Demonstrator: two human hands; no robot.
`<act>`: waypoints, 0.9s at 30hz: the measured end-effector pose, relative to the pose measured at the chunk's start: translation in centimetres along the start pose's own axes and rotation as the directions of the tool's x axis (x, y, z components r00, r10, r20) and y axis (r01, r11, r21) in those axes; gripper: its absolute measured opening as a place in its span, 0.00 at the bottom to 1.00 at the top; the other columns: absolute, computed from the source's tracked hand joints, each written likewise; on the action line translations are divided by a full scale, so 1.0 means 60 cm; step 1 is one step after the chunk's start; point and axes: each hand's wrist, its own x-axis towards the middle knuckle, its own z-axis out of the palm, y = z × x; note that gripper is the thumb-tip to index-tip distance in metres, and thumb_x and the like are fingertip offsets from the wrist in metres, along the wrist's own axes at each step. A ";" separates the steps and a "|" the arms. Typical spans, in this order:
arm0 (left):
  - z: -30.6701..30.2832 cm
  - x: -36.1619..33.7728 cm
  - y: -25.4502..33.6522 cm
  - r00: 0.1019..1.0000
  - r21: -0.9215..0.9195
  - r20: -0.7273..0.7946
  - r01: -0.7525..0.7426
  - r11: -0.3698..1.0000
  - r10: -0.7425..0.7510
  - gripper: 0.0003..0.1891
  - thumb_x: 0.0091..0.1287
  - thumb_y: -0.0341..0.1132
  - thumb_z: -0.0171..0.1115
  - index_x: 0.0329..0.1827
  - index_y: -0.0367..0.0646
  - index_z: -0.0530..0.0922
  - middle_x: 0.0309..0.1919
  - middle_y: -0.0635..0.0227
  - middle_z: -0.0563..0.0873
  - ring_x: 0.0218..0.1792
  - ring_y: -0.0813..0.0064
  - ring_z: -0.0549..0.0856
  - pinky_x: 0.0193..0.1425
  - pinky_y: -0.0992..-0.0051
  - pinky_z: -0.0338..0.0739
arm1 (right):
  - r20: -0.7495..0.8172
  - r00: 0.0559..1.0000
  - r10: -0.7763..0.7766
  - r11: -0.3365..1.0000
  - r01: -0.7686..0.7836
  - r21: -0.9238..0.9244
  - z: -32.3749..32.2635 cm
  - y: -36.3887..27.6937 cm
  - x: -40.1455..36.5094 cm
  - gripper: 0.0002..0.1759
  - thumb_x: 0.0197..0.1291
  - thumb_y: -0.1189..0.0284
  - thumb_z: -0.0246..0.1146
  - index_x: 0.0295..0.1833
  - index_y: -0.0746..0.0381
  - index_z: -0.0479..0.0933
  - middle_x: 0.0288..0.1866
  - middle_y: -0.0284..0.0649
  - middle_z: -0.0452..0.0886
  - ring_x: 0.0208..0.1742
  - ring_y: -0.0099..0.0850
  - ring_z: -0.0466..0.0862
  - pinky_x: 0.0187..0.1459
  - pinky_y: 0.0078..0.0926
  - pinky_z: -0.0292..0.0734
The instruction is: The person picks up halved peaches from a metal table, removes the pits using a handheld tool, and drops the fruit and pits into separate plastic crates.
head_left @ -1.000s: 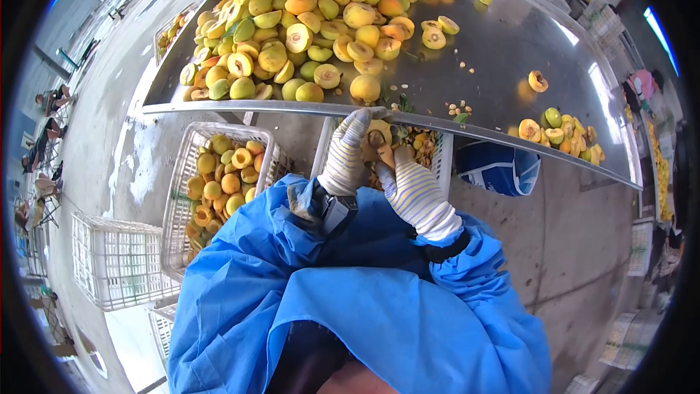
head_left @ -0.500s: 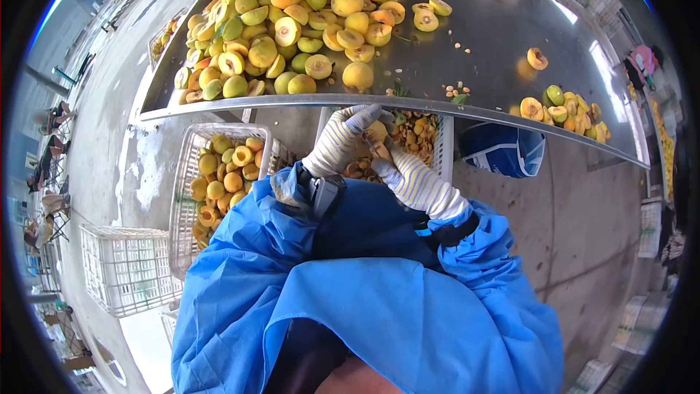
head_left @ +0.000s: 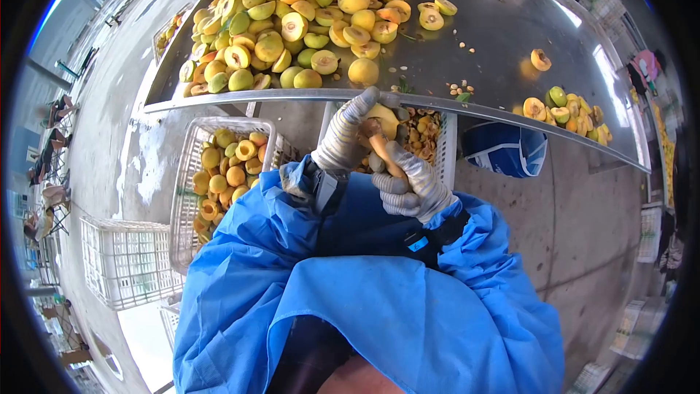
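Observation:
My left hand, in a striped knit glove, is closed around a yellow peach half just below the table's front edge. In my right hand, gloved alike, is a tool with a wooden handle. The tool's upper end meets the peach half; its working tip cannot be made out. Below and behind both hands stands a white crate holding fruit pieces and pits. A heap of halved yellow peaches lies on the metal table above my hands.
At left, a white crate holds pitted peach halves, beside another white crate. A blue bag hangs or stands under the table at right. More peach halves and loose pits lie on the tabletop.
My right hand has turned, so the tool's wooden handle now shows plainly. My left hand has tilted upward with the peach half, its thumb raised. The view has shifted slightly.

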 end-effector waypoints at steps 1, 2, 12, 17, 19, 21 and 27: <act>0.000 0.001 -0.003 1.000 -0.028 -0.004 0.004 1.000 -0.004 0.24 0.69 0.51 0.64 0.51 0.36 0.81 0.41 0.58 0.88 0.41 0.67 0.88 0.49 0.67 0.85 | 0.006 1.000 0.002 1.000 -0.002 0.004 0.000 -0.004 0.000 0.24 0.72 0.45 0.56 0.45 0.56 0.73 0.17 0.25 0.64 0.09 0.15 0.61 0.10 0.14 0.57; 0.002 0.004 -0.004 1.000 -0.056 -0.007 0.006 0.998 -0.007 0.24 0.69 0.51 0.64 0.51 0.36 0.81 0.41 0.59 0.88 0.41 0.66 0.88 0.49 0.67 0.86 | 0.011 1.000 0.004 1.000 -0.004 0.005 0.001 -0.008 0.000 0.24 0.72 0.45 0.56 0.45 0.56 0.73 0.18 0.26 0.64 0.09 0.15 0.62 0.11 0.14 0.58; -0.024 0.017 -0.007 0.966 -0.089 -0.224 -0.150 0.985 0.127 0.26 0.69 0.57 0.65 0.53 0.40 0.81 0.40 0.65 0.86 0.40 0.72 0.86 0.47 0.72 0.85 | -0.178 0.967 -0.181 0.928 0.108 -0.356 0.005 -0.022 -0.021 0.28 0.66 0.42 0.62 0.48 0.58 0.73 0.21 0.29 0.69 0.11 0.18 0.67 0.10 0.17 0.60; -0.016 0.000 0.022 0.962 -0.031 -0.217 -0.174 0.984 0.164 0.29 0.70 0.57 0.64 0.55 0.36 0.80 0.43 0.65 0.86 0.45 0.72 0.86 0.51 0.73 0.81 | -0.335 0.761 -0.555 -0.121 -0.472 -0.873 -0.094 -0.061 -0.026 0.27 0.68 0.47 0.60 0.54 0.60 0.76 0.33 0.49 0.82 0.33 0.47 0.83 0.33 0.38 0.79; -0.026 -0.015 0.040 0.961 0.087 -0.179 -0.200 0.976 0.213 0.25 0.71 0.53 0.65 0.54 0.37 0.82 0.43 0.68 0.87 0.45 0.77 0.84 0.52 0.75 0.79 | -0.399 0.739 -0.542 -0.289 -0.610 -0.738 -0.090 -0.067 -0.024 0.28 0.68 0.51 0.59 0.62 0.62 0.74 0.51 0.61 0.82 0.56 0.61 0.77 0.55 0.49 0.76; -0.047 -0.047 0.069 0.937 0.319 -0.137 -0.266 0.910 0.322 0.22 0.71 0.49 0.66 0.53 0.37 0.83 0.42 0.69 0.87 0.45 0.79 0.83 0.52 0.76 0.78 | -0.234 0.763 -0.603 -0.315 -0.497 -0.808 -0.082 -0.068 -0.031 0.30 0.68 0.49 0.59 0.65 0.60 0.73 0.50 0.61 0.82 0.53 0.61 0.80 0.51 0.50 0.76; -0.173 -0.189 0.202 0.734 0.908 -0.285 0.412 -0.070 0.616 0.20 0.65 0.39 0.70 0.58 0.44 0.82 0.47 0.57 0.88 0.49 0.55 0.86 0.60 0.65 0.78 | -0.268 0.761 -0.591 -0.364 -0.548 -0.753 -0.087 -0.068 -0.046 0.26 0.65 0.55 0.62 0.63 0.58 0.76 0.47 0.59 0.84 0.48 0.59 0.82 0.48 0.51 0.78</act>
